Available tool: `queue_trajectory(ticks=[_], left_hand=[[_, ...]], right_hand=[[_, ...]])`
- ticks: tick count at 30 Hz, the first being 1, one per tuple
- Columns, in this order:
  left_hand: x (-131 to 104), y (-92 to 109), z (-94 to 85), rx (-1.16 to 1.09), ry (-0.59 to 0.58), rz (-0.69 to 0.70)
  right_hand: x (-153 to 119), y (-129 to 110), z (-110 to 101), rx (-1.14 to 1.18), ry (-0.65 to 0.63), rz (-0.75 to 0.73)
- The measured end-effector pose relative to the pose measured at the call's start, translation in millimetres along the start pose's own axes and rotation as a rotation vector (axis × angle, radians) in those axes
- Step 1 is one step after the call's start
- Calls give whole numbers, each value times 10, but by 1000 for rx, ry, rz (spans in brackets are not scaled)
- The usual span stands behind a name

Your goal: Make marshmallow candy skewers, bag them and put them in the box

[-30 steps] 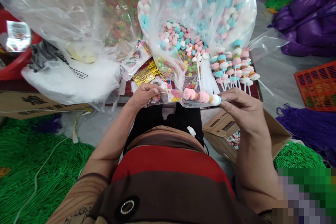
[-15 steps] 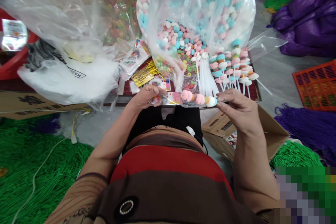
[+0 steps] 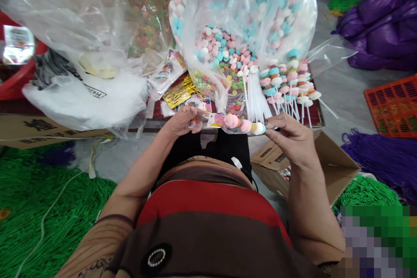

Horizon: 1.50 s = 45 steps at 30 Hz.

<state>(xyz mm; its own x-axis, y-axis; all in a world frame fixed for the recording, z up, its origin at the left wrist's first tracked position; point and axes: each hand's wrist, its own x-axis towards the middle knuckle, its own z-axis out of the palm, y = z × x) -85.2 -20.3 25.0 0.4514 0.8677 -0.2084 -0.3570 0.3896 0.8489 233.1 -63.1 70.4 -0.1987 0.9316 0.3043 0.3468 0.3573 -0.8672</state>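
Note:
My left hand (image 3: 185, 122) is closed on a small clear plastic bag (image 3: 215, 120) with a printed patch. Inside the bag's open end lies part of a candy skewer (image 3: 245, 125), threaded with pink, orange and white pieces and a blue one at the right. My right hand (image 3: 288, 135) pinches the skewer's stick end, mostly hidden by the fingers. Bag and skewer are held level over the table's front edge. Just beyond, white sticks (image 3: 254, 95) lie in a bundle, with several finished candy skewers (image 3: 289, 80) to their right.
A large clear bag (image 3: 241, 4) of pink, blue and white candies stands behind, with a bag of ring candies (image 3: 146, 13) at its left. Flat printed bags (image 3: 167, 74) and gold twist ties (image 3: 180, 92) lie on the table. Below right is an open cardboard box (image 3: 335, 160).
My right hand has moved slightly left, and the candy skewer has shifted left with it, a little deeper into the bag. My left hand has barely moved.

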Motion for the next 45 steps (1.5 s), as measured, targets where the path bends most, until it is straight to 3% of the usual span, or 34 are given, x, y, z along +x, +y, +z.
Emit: queue_trajectory(ticks=[6,10,15,19,22,32,40,45], left_hand=[[26,-22,-16,-7,29,-31],[23,0,4,18,23,-35],[27,-28,53,137,122,13],[18,-33,84,256,137,98],[0,11,119,312,123,131],[32,-18,194,376,122,244],[-9,6,209,536,68,336],[-11,-2,149,543,149,346]], right_hand=[[13,-43,-61,-51,-2,15],[1,-42,-33,92,139,113],[36,-122,377,470,211,283],[133,-211,757,426,229,351],[188,-238,881,361,220,390],[211,-292,1099,513,46,497],[192,-183,1101,340,182,401],[267,-208,1038,462,204,414]])
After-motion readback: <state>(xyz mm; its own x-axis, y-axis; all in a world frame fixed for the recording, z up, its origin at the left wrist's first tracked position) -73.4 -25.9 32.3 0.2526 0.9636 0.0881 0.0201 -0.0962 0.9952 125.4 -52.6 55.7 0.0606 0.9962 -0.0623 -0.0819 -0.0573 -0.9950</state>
